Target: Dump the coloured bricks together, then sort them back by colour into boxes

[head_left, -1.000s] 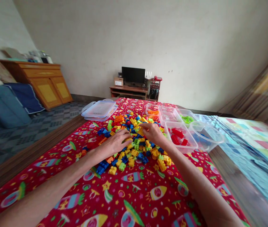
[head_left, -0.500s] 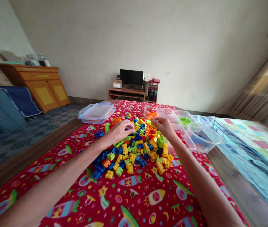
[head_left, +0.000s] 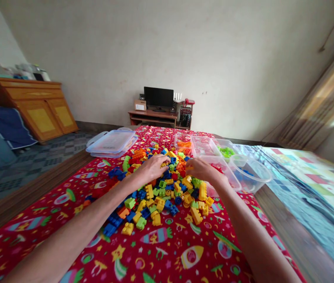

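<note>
A heap of plastic building bricks in yellow, blue, green, red and orange lies on a red patterned cloth. Over the heap's far middle hangs my left hand, its fingers bent with a gap between thumb and fingertips where bricks show. My right hand reaches into the heap's right side beside some orange bricks. Its fingers are drawn together and point down-left; whatever they hold is hidden. Just beyond it stands a clear box with orange pieces.
Clear tubs hold green pieces, red pieces and blue pieces at the right. Stacked clear lids lie at the far left of the cloth. A bed adjoins on the right; a monitor stands beyond.
My right hand has come back from beside the orange pieces' box down to the heap. My left hand stays over the heap, its fingers now a little wider. The view has shifted slightly right.
</note>
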Demonstrator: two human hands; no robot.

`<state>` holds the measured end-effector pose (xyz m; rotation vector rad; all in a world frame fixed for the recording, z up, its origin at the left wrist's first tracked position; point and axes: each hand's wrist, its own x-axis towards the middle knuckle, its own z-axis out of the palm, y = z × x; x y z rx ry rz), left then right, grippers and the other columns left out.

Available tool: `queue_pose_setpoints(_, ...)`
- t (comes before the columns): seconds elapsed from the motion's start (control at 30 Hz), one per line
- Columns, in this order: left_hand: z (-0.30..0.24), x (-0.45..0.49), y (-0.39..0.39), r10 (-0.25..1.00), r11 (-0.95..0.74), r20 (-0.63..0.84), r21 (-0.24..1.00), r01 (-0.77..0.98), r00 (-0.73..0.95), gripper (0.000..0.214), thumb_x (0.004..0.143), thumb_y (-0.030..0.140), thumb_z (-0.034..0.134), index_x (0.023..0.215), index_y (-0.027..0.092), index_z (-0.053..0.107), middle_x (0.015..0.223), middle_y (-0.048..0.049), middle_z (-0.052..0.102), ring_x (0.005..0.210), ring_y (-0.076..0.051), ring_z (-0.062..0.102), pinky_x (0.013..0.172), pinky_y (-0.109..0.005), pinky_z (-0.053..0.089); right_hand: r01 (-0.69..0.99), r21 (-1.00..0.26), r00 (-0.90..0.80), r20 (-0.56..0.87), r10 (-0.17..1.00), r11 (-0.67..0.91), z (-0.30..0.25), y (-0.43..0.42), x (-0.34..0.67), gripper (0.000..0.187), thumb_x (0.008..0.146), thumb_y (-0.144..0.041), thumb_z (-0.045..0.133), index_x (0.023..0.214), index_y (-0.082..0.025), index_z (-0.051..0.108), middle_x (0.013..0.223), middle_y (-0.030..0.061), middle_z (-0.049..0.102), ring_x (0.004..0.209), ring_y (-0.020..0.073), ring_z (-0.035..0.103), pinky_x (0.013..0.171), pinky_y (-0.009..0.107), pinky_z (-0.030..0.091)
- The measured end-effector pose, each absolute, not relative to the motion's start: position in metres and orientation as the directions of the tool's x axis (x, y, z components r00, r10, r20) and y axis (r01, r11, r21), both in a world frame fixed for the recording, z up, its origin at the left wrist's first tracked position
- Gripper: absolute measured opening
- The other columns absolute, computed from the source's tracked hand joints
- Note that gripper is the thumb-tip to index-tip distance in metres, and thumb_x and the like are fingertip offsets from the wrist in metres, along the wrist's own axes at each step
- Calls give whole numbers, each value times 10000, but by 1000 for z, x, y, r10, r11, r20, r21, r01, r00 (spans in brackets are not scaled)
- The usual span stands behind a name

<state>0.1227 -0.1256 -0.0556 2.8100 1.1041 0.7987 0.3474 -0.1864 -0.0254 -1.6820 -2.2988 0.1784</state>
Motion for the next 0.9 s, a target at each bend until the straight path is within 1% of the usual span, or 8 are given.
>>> queue_pose_setpoints(0.1, -51, 128, -136, 612, -773, 493, 207, 599, 619, 154, 847, 175, 543, 920, 192, 677, 955, -68, 680, 926, -219, 642, 874, -339, 485, 917, -216, -313, 133, 940, 336, -39, -182, 346, 208, 817, -211, 619, 1012, -181, 683, 1032, 79, 682, 963, 187, 609, 812, 260, 440)
queue_pose_setpoints(0.2, -45, 139, -154, 553, -829, 495, 248, 501, 670, 121, 858, 180, 566, 900, 190, 678, 933, -63, 679, 914, -205, 640, 861, -319, 490, 904, -192, -359, 141, 923, 381, -44, -178, 345, 163, 828, -166, 599, 961, -173, 692, 973, 77, 691, 932, 177, 617, 813, 257, 440)
queue_pose_setpoints(0.3, -46, 152, -175, 493, -870, 441, 260, 419, 750, 107, 863, 243, 614, 936, 188, 670, 963, -66, 681, 960, -210, 633, 887, -310, 482, 890, -229, -367, 157, 917, 395, -40, -175, 345, 189, 812, -181, 621, 981, -162, 704, 934, 71, 702, 885, 166, 631, 776, 240, 444)
queue_pose_setpoints(0.37, -52, 159, -185, 491, -870, 409, 261, 417, 769, 199, 847, 287, 653, 1017, 185, 651, 1044, -78, 673, 1024, -226, 618, 920, -321, 470, 887, -263, -339, 183, 923, 378, -34, -175, 347, 260, 810, -206, 617, 1049, -146, 698, 953, 80, 710, 871, 168, 640, 756, 239, 447)
queue_pose_setpoints(0.5, -68, 164, -191, 519, -855, 383, 254, 453, 764, 293, 840, 315, 662, 1094, 181, 606, 1101, -90, 645, 1046, -240, 610, 905, -330, 477, 892, -280, -298, 224, 928, 354, -25, -177, 348, 325, 826, -230, 566, 1103, -119, 696, 977, 106, 722, 860, 185, 650, 744, 251, 446)
queue_pose_setpoints(0.67, -72, 163, -182, 562, -827, 434, 298, 476, 704, 97, 873, 281, 589, 895, 188, 603, 898, -47, 662, 879, -207, 638, 793, -306, 491, 882, -332, -254, 264, 930, 335, -17, -181, 348, 326, 834, -241, 558, 1100, -125, 706, 1018, 112, 727, 878, 200, 662, 762, 263, 456)
queue_pose_setpoints(0.77, -63, 161, -177, 644, -765, 443, 404, 502, 624, 65, 820, 230, 610, 782, 190, 574, 750, -6, 640, 717, -173, 633, 688, -273, 488, 857, -372, -261, 284, 923, 357, -16, -181, 348, 282, 831, -235, 568, 1048, -147, 725, 1002, 93, 732, 872, 194, 664, 763, 261, 466)
queue_pose_setpoints(0.9, -55, 157, -173, 749, -657, 421, 575, 487, 512, 108, 759, 191, 618, 825, 200, 532, 751, 11, 637, 652, -158, 646, 611, -251, 492, 768, -497, -327, 237, 915, 404, -19, -180, 346, 246, 825, -197, 561, 1003, -174, 729, 849, 43, 733, 715, 151, 662, 685, 244, 481)
